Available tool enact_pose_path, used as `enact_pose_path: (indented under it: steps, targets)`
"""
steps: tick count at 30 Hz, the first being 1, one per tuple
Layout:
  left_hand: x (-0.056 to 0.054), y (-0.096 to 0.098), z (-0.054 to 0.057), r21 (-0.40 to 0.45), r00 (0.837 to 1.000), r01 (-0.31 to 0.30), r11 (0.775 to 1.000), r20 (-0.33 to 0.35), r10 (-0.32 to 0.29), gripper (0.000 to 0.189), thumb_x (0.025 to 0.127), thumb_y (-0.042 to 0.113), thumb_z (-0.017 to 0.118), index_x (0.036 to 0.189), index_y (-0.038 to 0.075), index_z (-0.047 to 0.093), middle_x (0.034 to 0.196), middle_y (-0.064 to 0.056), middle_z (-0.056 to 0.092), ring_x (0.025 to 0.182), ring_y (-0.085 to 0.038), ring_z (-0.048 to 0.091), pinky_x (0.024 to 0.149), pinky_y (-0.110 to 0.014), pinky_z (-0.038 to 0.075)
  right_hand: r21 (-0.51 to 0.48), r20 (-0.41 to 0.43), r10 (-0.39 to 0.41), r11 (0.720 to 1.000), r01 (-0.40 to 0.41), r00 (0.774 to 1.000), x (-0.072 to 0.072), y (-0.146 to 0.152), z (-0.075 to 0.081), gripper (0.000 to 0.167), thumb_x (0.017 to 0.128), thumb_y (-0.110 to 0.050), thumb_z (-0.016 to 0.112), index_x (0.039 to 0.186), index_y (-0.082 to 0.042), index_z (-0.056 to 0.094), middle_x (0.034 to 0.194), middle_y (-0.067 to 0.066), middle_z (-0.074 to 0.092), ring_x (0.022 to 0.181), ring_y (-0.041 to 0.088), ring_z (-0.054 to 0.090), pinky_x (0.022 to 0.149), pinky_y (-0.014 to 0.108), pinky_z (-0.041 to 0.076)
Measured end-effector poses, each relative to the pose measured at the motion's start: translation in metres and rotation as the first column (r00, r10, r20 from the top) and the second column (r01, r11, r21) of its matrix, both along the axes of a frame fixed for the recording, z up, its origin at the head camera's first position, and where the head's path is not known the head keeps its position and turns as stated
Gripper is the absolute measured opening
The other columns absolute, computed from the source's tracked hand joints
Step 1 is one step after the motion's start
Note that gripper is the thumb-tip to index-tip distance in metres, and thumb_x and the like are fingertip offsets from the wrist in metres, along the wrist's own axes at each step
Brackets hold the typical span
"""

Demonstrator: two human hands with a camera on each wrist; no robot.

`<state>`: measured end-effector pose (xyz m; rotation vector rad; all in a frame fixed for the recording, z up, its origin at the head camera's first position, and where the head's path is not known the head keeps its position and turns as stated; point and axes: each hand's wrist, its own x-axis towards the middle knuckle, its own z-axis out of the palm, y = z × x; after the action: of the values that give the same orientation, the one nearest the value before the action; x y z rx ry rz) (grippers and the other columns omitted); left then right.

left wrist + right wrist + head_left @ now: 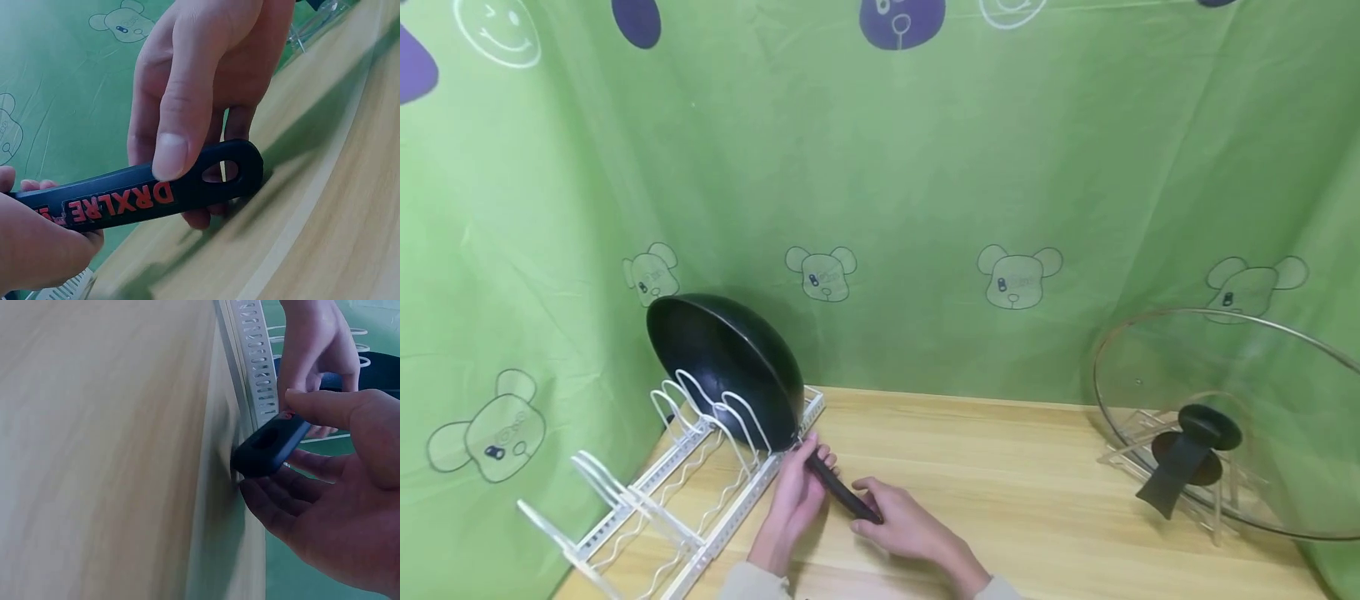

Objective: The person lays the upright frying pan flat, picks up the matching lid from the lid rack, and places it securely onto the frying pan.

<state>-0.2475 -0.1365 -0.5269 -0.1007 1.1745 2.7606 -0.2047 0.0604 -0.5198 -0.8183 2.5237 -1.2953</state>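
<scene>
A black wok (752, 358) stands tilted on its edge among the wire dividers of a white pot rack (722, 533). Its long black handle (842, 492) points toward the front right. My left hand (800, 492) grips this handle close to the wok's body. At the far end of the handle, my right hand (906, 525) holds it between thumb and fingers. In the left wrist view, the right thumb lies on the handle's (125, 199) face beside red lettering, near the hanging hole. The right wrist view has the right fingers (281, 506) bent beneath the handle's tip.
At the right, a large glass lid (1285, 433) with a black knob (1210, 427) leans in a small light-coloured stand (1217, 517). The wooden table (985, 450) lies between rack and lid. A green patterned curtain (925, 167) hangs behind and at both sides.
</scene>
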Motion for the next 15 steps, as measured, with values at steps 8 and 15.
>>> enact_pose_path:
  steps: [8,15]
  targets:
    - [-0.003,0.002,0.001,0.033,1.0,-0.004,0.999,0.007,0.004,0.015,0.108,0.022,0.052,0.098,0.015,0.043,0.075,0.005,0.042,0.068,-0.01,0.041,0.068,-0.023,0.039,-0.032,0.056,0.007,0.999,-0.005,0.998,-0.003,-0.009,-0.004,0.041,0.095,-0.02,0.071,0.129,0.0,0.059,0.08,-0.004,0.059,0.054,0.007,0.054,0.054,0.024,0.049]
    - [-0.005,0.0,-0.003,0.042,1.0,0.002,0.999,-0.004,-0.002,0.012,0.107,0.012,0.048,0.096,0.014,0.045,0.069,0.007,0.043,0.062,-0.006,0.041,0.063,-0.021,0.041,-0.009,0.058,0.006,1.0,-0.006,0.998,-0.005,-0.018,-0.007,0.02,0.099,-0.014,0.065,0.115,-0.003,0.063,0.073,-0.005,0.055,0.051,0.006,0.049,0.051,0.023,0.045]
